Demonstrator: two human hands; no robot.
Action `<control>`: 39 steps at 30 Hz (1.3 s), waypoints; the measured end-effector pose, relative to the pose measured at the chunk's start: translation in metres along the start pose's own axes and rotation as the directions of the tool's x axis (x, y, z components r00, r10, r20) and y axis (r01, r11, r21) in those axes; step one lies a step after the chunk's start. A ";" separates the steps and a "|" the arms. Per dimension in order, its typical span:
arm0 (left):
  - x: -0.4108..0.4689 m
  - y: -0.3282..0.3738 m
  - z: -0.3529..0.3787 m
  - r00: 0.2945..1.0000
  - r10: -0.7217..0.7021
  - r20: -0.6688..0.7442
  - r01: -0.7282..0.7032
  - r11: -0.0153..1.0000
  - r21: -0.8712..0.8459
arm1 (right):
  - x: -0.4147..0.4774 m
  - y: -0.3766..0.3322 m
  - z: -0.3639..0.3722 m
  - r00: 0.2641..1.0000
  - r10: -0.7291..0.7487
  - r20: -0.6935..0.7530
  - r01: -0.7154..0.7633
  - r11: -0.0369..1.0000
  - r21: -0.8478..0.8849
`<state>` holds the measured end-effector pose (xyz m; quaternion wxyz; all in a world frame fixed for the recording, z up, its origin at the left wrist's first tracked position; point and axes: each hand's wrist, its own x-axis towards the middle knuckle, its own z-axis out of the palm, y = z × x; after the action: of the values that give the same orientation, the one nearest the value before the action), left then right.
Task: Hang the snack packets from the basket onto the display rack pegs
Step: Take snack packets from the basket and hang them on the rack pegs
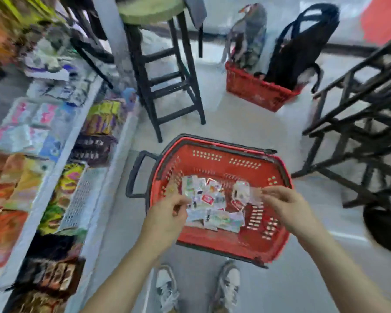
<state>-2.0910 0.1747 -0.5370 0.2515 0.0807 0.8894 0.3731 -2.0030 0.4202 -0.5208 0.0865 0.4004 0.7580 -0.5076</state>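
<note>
Right hand (284, 206) pinches packet (243, 192) above basket (212, 154).

Packets (212, 211) lie in the basket (212, 158) on the floor (246, 127). Shelves (61, 159) stand left, a stool (167, 86) behind, a second basket (255, 92) behind right.

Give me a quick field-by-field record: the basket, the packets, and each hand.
basket: red basket on the floor, by the feet
contents: snack packets loose in its bottom
right hand: pinches a clear packet above them
left hand: fingers curled over the packets; grip too blurred to tell
behind: second red basket holding a black bag
</note>
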 end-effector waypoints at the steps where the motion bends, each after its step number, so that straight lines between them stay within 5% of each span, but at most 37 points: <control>1: 0.012 -0.006 0.016 0.998 -0.018 0.059 0.016 1.000 0.022 | 0.011 0.021 0.001 0.998 0.067 0.009 -0.067 0.998 0.012; 6: 0.086 -0.068 0.094 0.937 -0.111 0.332 0.019 0.963 0.269 | 0.081 0.110 0.050 0.940 0.309 0.147 -0.322 0.944 0.067; 16: 0.273 -0.205 0.252 0.886 -0.095 0.455 -0.258 0.714 0.651 | 0.281 0.236 0.198 0.904 0.322 0.280 -0.338 0.941 0.009; 20: 0.319 -0.238 0.273 0.886 -0.065 0.459 -0.321 0.628 0.709 | 0.336 0.270 0.235 0.936 0.219 0.275 -0.223 0.975 -0.019; 22: 0.334 -0.253 0.276 0.872 -0.046 0.487 -0.393 0.528 0.753 | 0.351 0.280 0.249 0.971 0.120 0.204 -0.064 0.962 -0.265; 24: 0.345 -0.265 0.276 0.867 -0.059 0.495 -0.411 0.477 0.777 | 0.358 0.286 0.263 0.988 -0.013 0.157 0.089 0.868 -0.489; 28: 0.342 -0.267 0.280 0.858 -0.052 0.511 -0.447 0.415 0.792 | 0.353 0.290 0.284 0.973 -0.042 0.227 0.194 0.681 -0.706; 31: 0.343 -0.262 0.286 0.826 -0.147 0.544 -0.438 0.440 0.784 | 0.342 0.283 0.290 0.935 0.089 0.344 0.164 0.749 -0.641; 34: 0.339 -0.257 0.288 0.706 -0.303 0.640 -0.436 0.526 0.730 | 0.333 0.281 0.291 0.887 0.148 0.437 0.206 0.720 -0.663; 39: 0.308 -0.239 0.292 0.634 -0.338 0.696 -0.583 0.384 0.717 | 0.327 0.282 0.278 0.881 0.037 0.473 0.358 0.602 -0.714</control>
<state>-2.1974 0.2893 -0.9984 0.4775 0.4282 0.7312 -0.2323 -2.1013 0.4035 -1.0243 0.3739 0.1240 0.8954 -0.2074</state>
